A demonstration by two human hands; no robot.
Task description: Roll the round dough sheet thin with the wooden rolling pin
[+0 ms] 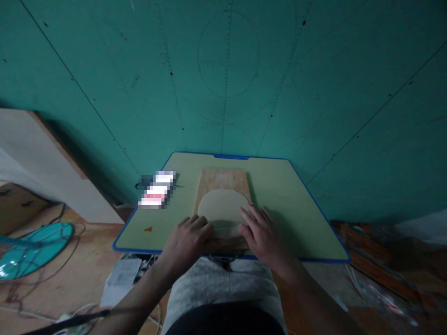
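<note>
A pale round disc (222,208), like a flat sheet of dough or paper, lies on a wooden board (223,180). The board rests on a small green table with a blue rim (296,200). My left hand (186,239) rests at the disc's near left edge with its fingers curled down on it. My right hand (263,232) lies flat on the disc's near right edge, fingers stretched out and slightly apart. Neither hand lifts anything.
A blurred small packet (157,190) sits on the table's left side. A green wall rises right behind the table. A teal fan (31,251) and cables lie on the floor at left; clutter (377,270) lies at right.
</note>
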